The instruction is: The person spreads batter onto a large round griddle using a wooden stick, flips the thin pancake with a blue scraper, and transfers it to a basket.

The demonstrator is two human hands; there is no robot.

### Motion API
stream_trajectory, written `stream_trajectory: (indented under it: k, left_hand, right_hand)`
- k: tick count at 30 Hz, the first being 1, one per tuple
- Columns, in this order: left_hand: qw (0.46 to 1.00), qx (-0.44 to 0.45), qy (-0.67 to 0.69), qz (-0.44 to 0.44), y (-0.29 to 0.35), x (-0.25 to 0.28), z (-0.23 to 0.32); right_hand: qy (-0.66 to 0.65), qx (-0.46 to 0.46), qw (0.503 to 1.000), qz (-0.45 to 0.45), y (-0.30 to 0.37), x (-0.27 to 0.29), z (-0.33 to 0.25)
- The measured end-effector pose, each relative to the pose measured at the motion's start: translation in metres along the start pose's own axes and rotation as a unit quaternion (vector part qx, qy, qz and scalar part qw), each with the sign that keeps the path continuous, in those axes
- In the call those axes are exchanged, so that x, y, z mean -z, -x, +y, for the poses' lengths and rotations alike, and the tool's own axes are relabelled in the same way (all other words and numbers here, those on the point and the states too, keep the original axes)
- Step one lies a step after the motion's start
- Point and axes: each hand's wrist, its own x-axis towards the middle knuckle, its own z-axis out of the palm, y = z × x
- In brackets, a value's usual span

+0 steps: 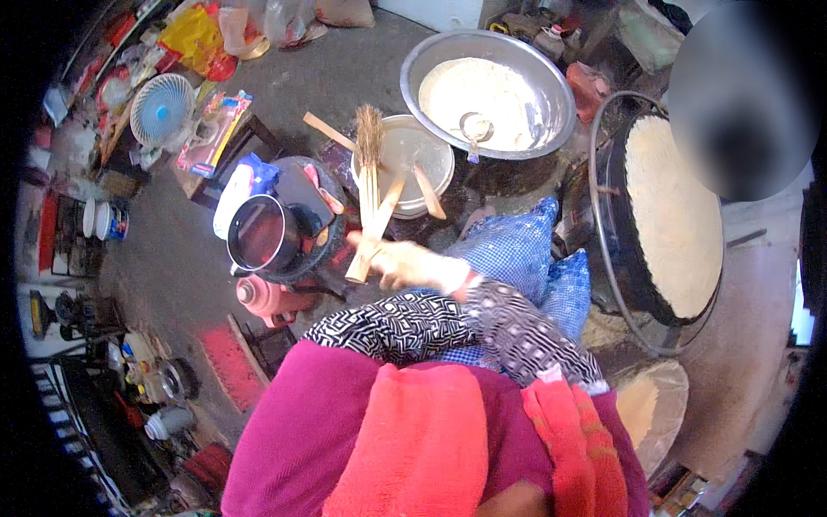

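Observation:
My right hand (pixel 401 263), slightly blurred, reaches left with its fingers closed across the lower part of a flat wooden stick (pixel 387 211). The stick leans over the near rim of a pale bucket (pixel 428 188). A straw brush (pixel 369 138) lies crossed against it, bristles pointing away. Two other wooden pieces rest at the bucket: one long stick (pixel 329 131) at the left rim and a shorter one (pixel 428 191) at the front. A patterned left sleeve (pixel 388 326) passes beneath the right forearm, and my left hand is hidden there.
A large metal basin (pixel 558 129) with white flour or batter and a ladle (pixel 475 133) stands beyond the bucket. To the right is a round griddle (pixel 676 215) covered by a pale sheet. A dark pot (pixel 263 233) and pink flask (pixel 267 299) stand left; blue checked fabric (pixel 512 250) lies near.

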Motion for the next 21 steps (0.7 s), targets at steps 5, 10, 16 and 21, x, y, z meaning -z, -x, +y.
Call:
stream_trajectory:
  k: [5,10,16,21]
  left_hand:
    - [0.997,0.012,0.067,0.043,0.021,0.020,0.009]
    - [0.992,0.003,0.092,0.092,0.009,0.017,-0.025]
    - [0.996,-0.010,0.091,-0.010,-0.014,0.044,-0.013]
    - [0.971,0.052,0.162,-0.168,-0.041,0.054,-0.008]
  right_hand:
    - [0.027,0.079,0.994,0.077,-0.018,-0.013,0.028]
    - [-0.240,0.055,0.965,0.096,0.154,0.032,-0.003]
    - [-0.120,0.393,0.907,0.094,0.350,0.028,-0.009]
    - [-0.231,0.426,0.783,0.390,0.383,-0.043,0.010]
